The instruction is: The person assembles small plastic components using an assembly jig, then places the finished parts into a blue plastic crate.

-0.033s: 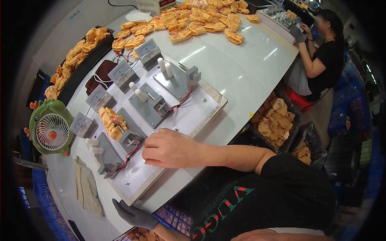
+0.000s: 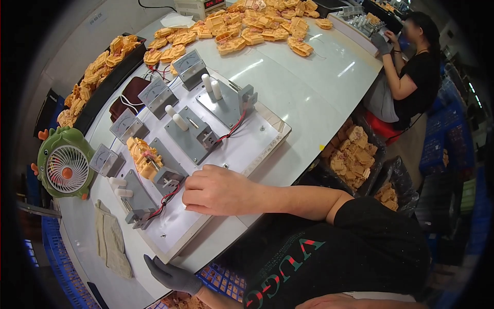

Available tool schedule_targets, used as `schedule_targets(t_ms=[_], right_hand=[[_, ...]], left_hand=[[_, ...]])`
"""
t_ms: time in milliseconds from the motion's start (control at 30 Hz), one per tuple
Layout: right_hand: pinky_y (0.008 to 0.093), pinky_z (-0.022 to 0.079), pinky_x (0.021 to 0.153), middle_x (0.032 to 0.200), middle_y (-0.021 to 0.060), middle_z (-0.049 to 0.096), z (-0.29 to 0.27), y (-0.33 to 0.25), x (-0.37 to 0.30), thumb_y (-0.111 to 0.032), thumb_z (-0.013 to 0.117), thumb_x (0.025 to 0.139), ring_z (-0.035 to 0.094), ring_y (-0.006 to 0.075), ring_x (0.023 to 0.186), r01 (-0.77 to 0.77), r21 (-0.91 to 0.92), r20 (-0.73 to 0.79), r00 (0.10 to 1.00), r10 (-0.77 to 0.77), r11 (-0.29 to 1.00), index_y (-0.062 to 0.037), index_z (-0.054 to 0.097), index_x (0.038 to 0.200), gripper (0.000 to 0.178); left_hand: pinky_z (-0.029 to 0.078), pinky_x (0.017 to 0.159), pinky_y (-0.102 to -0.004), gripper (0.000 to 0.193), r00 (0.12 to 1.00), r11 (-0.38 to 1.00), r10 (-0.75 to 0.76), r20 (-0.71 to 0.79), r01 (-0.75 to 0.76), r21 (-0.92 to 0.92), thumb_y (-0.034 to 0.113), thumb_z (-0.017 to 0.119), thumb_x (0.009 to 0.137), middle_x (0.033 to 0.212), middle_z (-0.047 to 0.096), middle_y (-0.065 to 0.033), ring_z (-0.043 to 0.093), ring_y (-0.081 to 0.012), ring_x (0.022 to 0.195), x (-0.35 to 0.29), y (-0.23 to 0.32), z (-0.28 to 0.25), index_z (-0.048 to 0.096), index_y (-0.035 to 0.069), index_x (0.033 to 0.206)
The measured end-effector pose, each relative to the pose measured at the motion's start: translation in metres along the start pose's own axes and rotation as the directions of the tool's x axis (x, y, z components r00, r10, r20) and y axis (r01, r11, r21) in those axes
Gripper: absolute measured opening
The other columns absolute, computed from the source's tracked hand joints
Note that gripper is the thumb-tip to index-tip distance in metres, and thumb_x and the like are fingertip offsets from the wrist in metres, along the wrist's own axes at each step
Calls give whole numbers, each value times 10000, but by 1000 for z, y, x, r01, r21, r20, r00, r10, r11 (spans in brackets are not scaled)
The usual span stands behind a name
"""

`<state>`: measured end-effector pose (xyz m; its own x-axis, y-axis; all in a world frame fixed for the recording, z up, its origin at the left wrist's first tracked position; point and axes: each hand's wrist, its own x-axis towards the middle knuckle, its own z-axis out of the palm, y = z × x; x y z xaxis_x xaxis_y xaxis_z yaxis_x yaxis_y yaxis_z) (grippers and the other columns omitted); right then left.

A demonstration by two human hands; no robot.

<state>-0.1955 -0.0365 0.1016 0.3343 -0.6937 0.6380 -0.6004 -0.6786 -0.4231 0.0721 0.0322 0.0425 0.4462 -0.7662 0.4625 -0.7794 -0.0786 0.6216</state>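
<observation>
My right hand (image 2: 218, 191), bare, rests on the near side of a white test board (image 2: 236, 180) with its fingers curled. Whatever its fingertips hold, if anything, is hidden. Beside it, a yellow-orange plastic housing (image 2: 144, 158) with wires sits in one grey fixture, against a metal block (image 2: 168, 180) with red and black leads. Lower left, my left hand (image 2: 175, 275) in a dark grey glove hangs by the table's near edge, fingers stretched out and nothing visible in them. Further fixtures (image 2: 188, 135) with white pegs stand on the board, each facing an analog meter (image 2: 157, 96).
Loose orange housings (image 2: 252, 26) lie piled at the back; more fill a black bin (image 2: 110, 77). A green fan (image 2: 66, 164) and beige cloth glove (image 2: 110, 239) are at left. Right, a co-worker (image 2: 406, 77) sits beyond a bag of housings (image 2: 355, 157).
</observation>
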Motion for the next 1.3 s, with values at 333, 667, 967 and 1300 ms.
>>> schedule_targets(t_ms=[333, 667, 967, 1300], right_hand=[[327, 444, 735, 841, 12, 560, 1, 2, 0, -201, 691, 838, 579, 178, 809, 47, 19, 12, 999, -47, 999, -116, 583, 831, 139], [337, 453, 746, 825, 20, 556, 3, 0, 3, -187, 695, 825, 578, 194, 803, 51, 32, -13, 999, -51, 998, -104, 578, 820, 144], [348, 450, 694, 798, 31, 562, -2, -1, 2, -151, 715, 793, 587, 222, 774, 6, 18, 23, 1000, -6, 1000, -109, 611, 840, 121], [336, 446, 712, 814, 31, 558, -2, -2, 4, -168, 697, 819, 583, 209, 779, 3, -2, 65, 998, -3, 1000, -98, 591, 854, 132]], left_hand=[[452, 978, -360, 358, 1000, 1000, 19, 11, -20, 14, 173, 450, 1023, 1337, 563, -168, 563, -292, 1171, 0, -3, 1, 550, -66, 1270], [449, 974, -362, 353, 1000, 1000, 4, -11, -4, 4, 159, 470, 1013, 1310, 575, -178, 564, -297, 1161, 0, -4, -3, 549, -64, 1274], [470, 877, -331, 323, 999, 996, -40, -24, 38, -80, 89, 493, 991, 1131, 617, -151, 594, -227, 973, 0, 14, 1, 557, -50, 1276], [466, 824, -333, 323, 999, 994, -35, -13, 34, -106, 66, 484, 979, 992, 612, -126, 584, -221, 890, 1, 9, -2, 565, -33, 1275]])
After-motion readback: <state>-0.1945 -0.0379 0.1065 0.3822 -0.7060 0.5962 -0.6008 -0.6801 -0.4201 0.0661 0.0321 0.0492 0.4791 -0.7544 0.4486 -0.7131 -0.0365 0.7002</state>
